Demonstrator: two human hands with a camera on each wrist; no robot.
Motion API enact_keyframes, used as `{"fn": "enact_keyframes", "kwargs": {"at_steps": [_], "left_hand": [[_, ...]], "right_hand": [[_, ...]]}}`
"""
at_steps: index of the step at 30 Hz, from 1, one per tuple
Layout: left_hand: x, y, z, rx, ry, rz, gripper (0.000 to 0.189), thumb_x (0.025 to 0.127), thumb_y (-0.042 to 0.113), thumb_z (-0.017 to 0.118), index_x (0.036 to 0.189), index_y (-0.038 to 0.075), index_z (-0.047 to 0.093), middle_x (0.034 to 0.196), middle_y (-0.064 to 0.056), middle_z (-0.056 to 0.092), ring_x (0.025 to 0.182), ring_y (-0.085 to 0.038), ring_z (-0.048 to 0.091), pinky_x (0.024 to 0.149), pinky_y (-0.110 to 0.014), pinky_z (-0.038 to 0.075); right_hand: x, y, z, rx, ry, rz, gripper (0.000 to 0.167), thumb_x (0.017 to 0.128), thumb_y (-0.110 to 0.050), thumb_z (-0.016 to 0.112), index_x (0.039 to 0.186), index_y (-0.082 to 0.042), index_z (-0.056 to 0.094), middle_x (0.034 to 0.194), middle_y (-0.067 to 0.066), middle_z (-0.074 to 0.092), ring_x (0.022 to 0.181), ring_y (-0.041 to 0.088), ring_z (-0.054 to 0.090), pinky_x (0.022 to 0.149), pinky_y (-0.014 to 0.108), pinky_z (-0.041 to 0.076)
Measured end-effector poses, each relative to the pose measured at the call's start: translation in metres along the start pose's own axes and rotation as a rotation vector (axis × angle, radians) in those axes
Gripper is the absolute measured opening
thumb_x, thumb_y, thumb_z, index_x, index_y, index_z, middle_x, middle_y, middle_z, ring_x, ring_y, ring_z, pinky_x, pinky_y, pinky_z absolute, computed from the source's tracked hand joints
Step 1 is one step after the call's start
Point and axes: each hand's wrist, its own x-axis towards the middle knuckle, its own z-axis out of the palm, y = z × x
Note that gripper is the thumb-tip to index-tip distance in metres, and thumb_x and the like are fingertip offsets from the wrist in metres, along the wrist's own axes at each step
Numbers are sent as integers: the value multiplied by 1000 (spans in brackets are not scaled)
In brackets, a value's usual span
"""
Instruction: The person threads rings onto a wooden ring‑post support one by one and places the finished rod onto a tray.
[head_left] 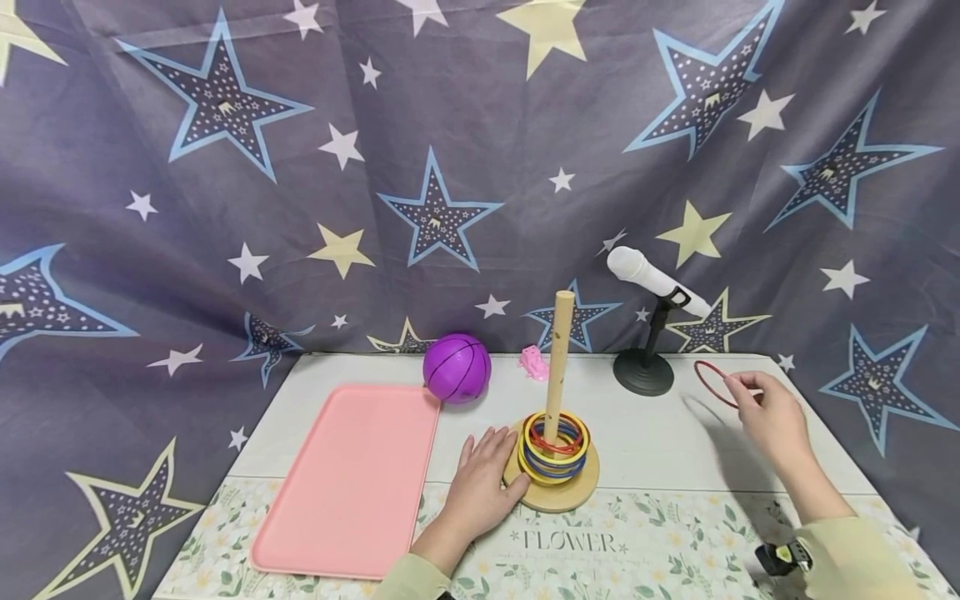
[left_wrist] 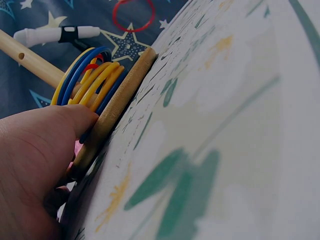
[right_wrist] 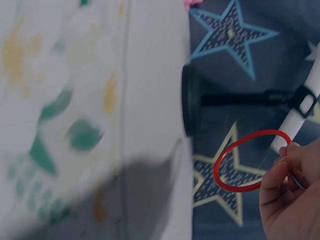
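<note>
My right hand (head_left: 772, 417) pinches a thin red ring (head_left: 708, 383) between thumb and fingertips, raised above the table's right side. The ring (right_wrist: 217, 172) also shows in the right wrist view. My left hand (head_left: 483, 487) holds the left edge of a round wooden base (head_left: 558, 498), its thumb on the rim in the left wrist view. From this base rises an upright wooden peg (head_left: 558, 358). Yellow, blue and red rings (head_left: 553, 479) lie stacked around the peg's foot.
A pink tray (head_left: 348, 483) lies at the left. Behind it sit a purple ball (head_left: 457, 368) and a small pink object (head_left: 533, 363). A white microphone (head_left: 652, 275) on a black stand (head_left: 643, 372) stands at the back right. A star-patterned cloth (head_left: 435, 100) hangs behind the table.
</note>
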Motion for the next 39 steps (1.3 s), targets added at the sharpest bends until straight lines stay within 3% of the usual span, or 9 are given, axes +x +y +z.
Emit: {"fn": "enact_keyframes", "kwargs": {"at_steps": [9, 24, 30, 39], "left_hand": [[0, -1, 1, -2, 2, 2, 70, 103, 37, 69, 161, 2, 54, 168, -19, 49, 160, -41, 38, 134, -65, 14], [0, 1, -1, -6, 4, 2, 70, 102, 37, 70, 161, 2, 54, 168, -20, 48, 160, -41, 38, 133, -66, 14], [-1, 1, -1, -6, -1, -3, 70, 103, 37, 69, 161, 1, 54, 169, -20, 48, 160, -41, 38, 134, -66, 14], [-1, -1, 2, -32, 51, 34, 70, 100, 35, 71, 158, -1, 56, 166, -23, 51, 158, -45, 41, 132, -69, 16]], "right_hand": [[-6, -45, -5, 73, 7, -82, 35, 115, -32, 62, 119, 1, 73, 78, 10, 70, 63, 5, 58, 53, 24, 45], [-17, -110, -16, 134, 52, -173, 24, 112, -26, 69, 119, -4, 77, 82, 4, 63, 64, 6, 52, 53, 22, 40], [-23, -139, -21, 231, 62, -188, 23, 111, -29, 71, 117, -7, 78, 75, 1, 64, 62, 9, 53, 52, 21, 41], [-28, -168, -30, 428, 41, -195, 22, 111, -25, 70, 117, -5, 77, 72, 3, 59, 56, 14, 50, 46, 25, 42]]}}
